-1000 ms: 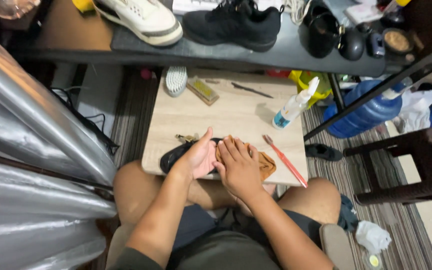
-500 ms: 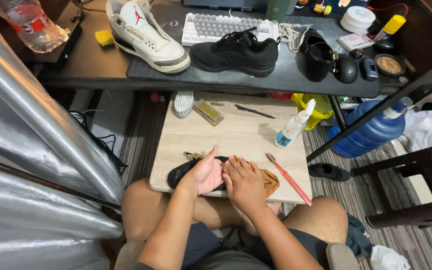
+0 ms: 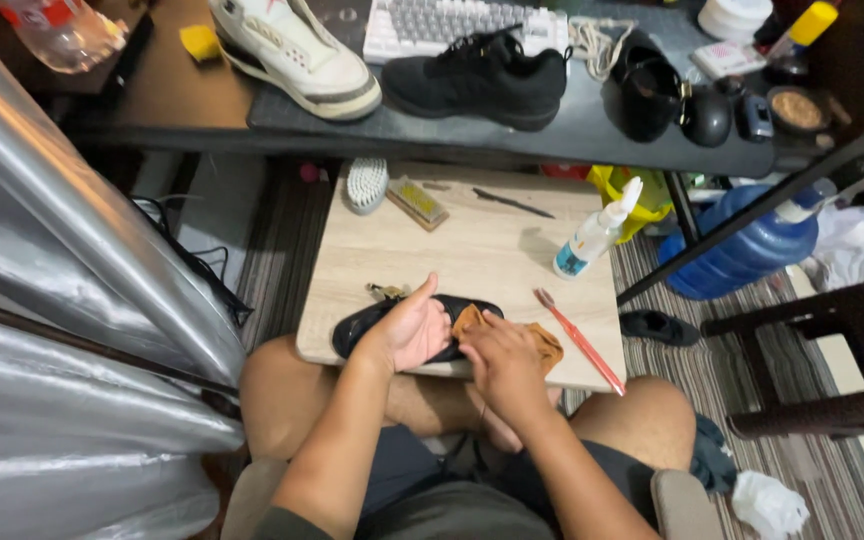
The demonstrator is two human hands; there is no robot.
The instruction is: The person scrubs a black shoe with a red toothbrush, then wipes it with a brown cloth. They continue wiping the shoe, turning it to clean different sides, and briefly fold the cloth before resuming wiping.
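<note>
Black flat shoe insole (image 3: 372, 328) lies left-to-right on the light wooden board's (image 3: 472, 250) near edge — left hand (image 3: 414, 332) pressed flat on it, right hand (image 3: 500, 358) bunching an orange cloth (image 3: 542, 345) at its right end.

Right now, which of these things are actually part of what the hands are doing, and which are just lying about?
In use:
- left hand, pressing on the black insole
- right hand, rubbing with the tan cloth

Lying about:
- red toothbrush
- spray bottle
- white brush
- white sneaker
- black sneaker
- keyboard
- blue water jug
</note>
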